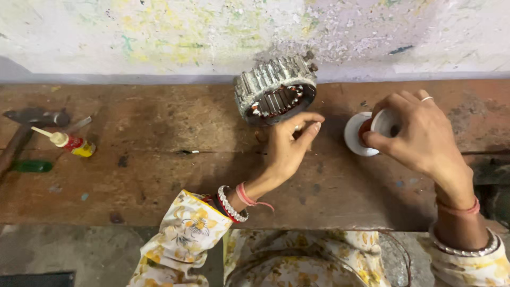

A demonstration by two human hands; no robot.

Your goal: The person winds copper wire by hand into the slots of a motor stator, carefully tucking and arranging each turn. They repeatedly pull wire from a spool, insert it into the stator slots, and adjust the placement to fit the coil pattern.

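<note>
1. I see the motor stator (275,90) standing tilted on the workbench (159,180), at its far edge just before the wall (159,32).
2. My left hand (287,146) sits just in front of the stator, its fingertips near the lower rim.
3. To the right of the stator, my right hand (419,133) grips the wire spool (366,133), which rests on the bench.
4. Far left on the bench lies the hammer (29,125), its handle running toward the near-left edge.
5. Just right of the hammer lies the glue bottle (69,142), on its side, nozzle pointing left.
</note>
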